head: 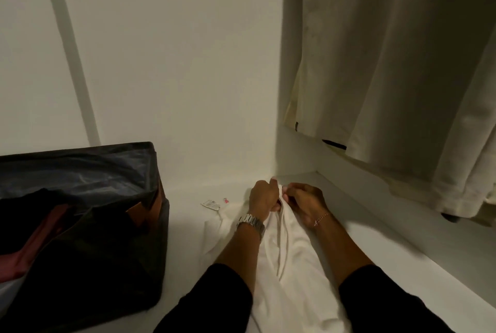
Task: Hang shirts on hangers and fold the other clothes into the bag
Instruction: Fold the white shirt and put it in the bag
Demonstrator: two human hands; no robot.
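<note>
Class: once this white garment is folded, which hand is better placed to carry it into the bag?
Probably the left hand: the bag stands open on that side. Both it and the right hand now grip the garment.

A plain white wall [166, 64] fills the upper left, crossed by a slanted grey shadow band [69, 50]. It meets a white floor [188, 225] in a corner. On the right a low white ledge [362, 198] runs along the floor's edge. The light is dim and warm, leaving the surfaces slightly yellowish-grey.
</note>
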